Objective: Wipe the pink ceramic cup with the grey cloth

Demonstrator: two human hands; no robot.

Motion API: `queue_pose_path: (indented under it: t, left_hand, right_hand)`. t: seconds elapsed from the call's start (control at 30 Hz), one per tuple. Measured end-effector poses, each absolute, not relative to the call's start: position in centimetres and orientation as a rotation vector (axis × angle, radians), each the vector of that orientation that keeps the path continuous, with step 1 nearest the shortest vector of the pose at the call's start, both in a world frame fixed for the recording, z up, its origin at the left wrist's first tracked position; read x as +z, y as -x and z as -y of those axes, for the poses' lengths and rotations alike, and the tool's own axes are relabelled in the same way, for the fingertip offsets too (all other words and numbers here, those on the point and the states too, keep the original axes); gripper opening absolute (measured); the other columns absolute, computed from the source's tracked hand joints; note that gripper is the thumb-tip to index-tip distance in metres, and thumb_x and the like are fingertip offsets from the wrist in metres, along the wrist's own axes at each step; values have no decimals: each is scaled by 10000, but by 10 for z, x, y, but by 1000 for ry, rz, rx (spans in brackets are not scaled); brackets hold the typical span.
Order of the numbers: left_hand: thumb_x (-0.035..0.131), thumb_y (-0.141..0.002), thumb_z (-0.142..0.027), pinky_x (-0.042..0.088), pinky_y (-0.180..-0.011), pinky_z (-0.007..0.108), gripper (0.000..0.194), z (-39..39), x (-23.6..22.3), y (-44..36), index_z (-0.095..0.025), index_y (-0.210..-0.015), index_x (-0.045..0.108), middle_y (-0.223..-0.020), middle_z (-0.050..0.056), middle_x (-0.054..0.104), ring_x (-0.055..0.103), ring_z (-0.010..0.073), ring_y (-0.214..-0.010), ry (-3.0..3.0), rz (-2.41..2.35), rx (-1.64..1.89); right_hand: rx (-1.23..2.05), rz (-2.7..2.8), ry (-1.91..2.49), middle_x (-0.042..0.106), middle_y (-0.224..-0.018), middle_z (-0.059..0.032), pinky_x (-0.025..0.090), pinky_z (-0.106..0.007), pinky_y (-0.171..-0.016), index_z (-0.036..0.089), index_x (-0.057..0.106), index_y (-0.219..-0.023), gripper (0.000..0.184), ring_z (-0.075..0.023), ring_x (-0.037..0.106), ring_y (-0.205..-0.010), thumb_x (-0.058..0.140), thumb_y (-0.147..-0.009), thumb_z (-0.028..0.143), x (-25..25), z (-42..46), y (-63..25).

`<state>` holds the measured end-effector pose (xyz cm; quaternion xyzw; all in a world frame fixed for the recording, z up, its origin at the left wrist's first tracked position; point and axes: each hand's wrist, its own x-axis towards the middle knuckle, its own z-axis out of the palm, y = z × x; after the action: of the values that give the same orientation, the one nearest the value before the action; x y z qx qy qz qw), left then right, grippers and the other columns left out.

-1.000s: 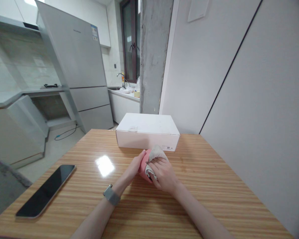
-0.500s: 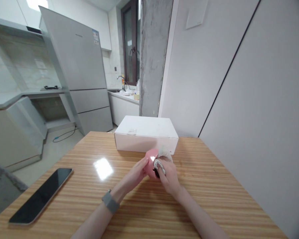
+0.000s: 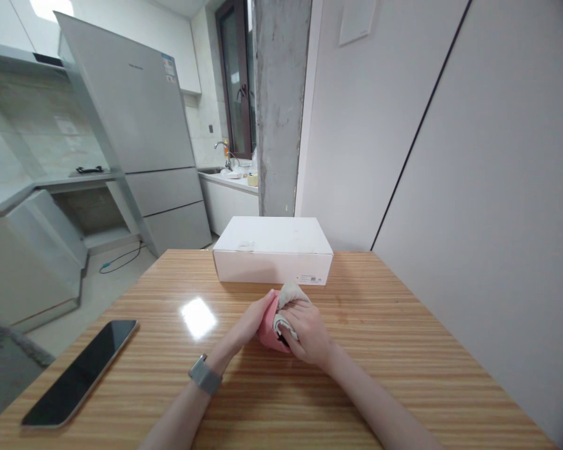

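Note:
A small pink object point(image 3: 268, 331) sits between my hands, low over the wooden table point(image 3: 403, 350). My left hand point(image 3: 253, 317), with a grey watch point(image 3: 204, 374) on its wrist, cups the pink object from the left. My right hand point(image 3: 306, 331) is closed on a light grey cloth point(image 3: 287, 297) and presses it against the pink object's right side. Something dark shows under the cloth at the object's lower edge. A closed white box point(image 3: 273, 249) lies just beyond my hands.
A dark phone point(image 3: 81, 371) lies face up near the table's left edge. Behind the table stand a concrete pillar point(image 3: 278, 106), a silver fridge point(image 3: 136, 125) and a kitchen counter with a sink point(image 3: 225, 172). A white wall runs along the right.
The hands with the pink object and cloth rose slightly half a second ago and have come back down toward the table. The cloth has shifted over the object.

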<state>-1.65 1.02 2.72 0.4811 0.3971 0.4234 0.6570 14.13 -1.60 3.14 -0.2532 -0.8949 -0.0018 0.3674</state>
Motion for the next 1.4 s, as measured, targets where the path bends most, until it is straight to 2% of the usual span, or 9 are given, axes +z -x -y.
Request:
queue_pose_path:
  t: [0.13, 0.27, 0.4, 0.67, 0.77, 0.9, 1.17, 1.27, 1.4]
  left_hand:
    - [546, -818, -547, 295, -1081, 383, 461, -11, 22, 13, -166, -1027, 701, -1160, 81, 669, 518, 272, -1192, -1095, -937, 1002]
    - [544, -821, -547, 461, -911, 462, 528, -3, 24, 8, -198, -1215, 588, -1217, 112, 630, 569, 311, -1118, -1035, -869, 972]
    - [599, -827, -417, 478, -899, 365, 539, 2, 26, 1, -275, -1327, 461, -1341, 62, 539, 510, 252, -1205, -874, -623, 990]
    - [489, -846, -553, 447, -911, 346, 535, -4, 31, 11, -90, -1049, 665, -980, 124, 716, 621, 270, -1020, -782, -616, 947]
    - [517, -849, -515, 391, -974, 348, 470, -5, 35, 20, -98, -971, 697, -994, 107, 718, 602, 265, -1052, -929, -703, 945]
    - [559, -835, -472, 310, -1050, 339, 391, -7, 35, 23, -135, -960, 713, -1071, 70, 705, 553, 255, -1127, -1139, -872, 995]
    - [628, -811, -408, 419, -959, 396, 479, 2, 30, 7, -193, -1234, 565, -1195, 94, 637, 559, 261, -1129, -857, -644, 1015]
    - [668, -772, -322, 387, -1001, 355, 461, 3, 33, 4, -146, -1193, 594, -1153, 102, 656, 534, 250, -1167, -755, -521, 1033]
    - [550, -834, -454, 411, -964, 347, 447, 2, 40, 7, -80, -1048, 667, -993, 129, 707, 614, 256, -1030, -723, -545, 948]
  right_hand:
    - [74, 2220, 705, 618, -753, -58, 428, -367, -784, 214, 505, -762, 253, -198, 535, -741, 324, -932, 259, 33, 13, -146]
    - [122, 2083, 837, 606, -761, -56, 420, -361, -749, 213, 500, -755, 273, -204, 532, -751, 315, -947, 270, 33, 10, -148]
    - [121, 1985, 911, 626, -843, -77, 421, -366, -781, 201, 522, -822, 292, -214, 558, -823, 273, -967, 248, 31, 6, -152]
    - [28, 2285, 648, 667, -887, -97, 436, -395, -873, 185, 565, -933, 243, -228, 593, -852, 341, -929, 278, 38, 15, -147]
    - [5, 2330, 600, 664, -923, -114, 439, -412, -889, 174, 551, -991, 241, -237, 590, -873, 350, -920, 286, 38, 20, -140]
    - [49, 2306, 625, 646, -822, -83, 449, -382, -829, 200, 537, -850, 244, -210, 570, -785, 319, -932, 272, 36, 19, -139]
    - [167, 2033, 873, 574, -711, -31, 407, -319, -682, 214, 468, -709, 330, -176, 513, -694, 278, -969, 287, 33, 6, -150]
    - [164, 1995, 889, 574, -709, -34, 411, -321, -685, 215, 460, -705, 337, -177, 520, -696, 262, -972, 272, 33, 6, -151]
    - [111, 2182, 701, 623, -775, -58, 437, -360, -787, 211, 515, -772, 262, -200, 556, -761, 324, -938, 278, 36, 14, -147]
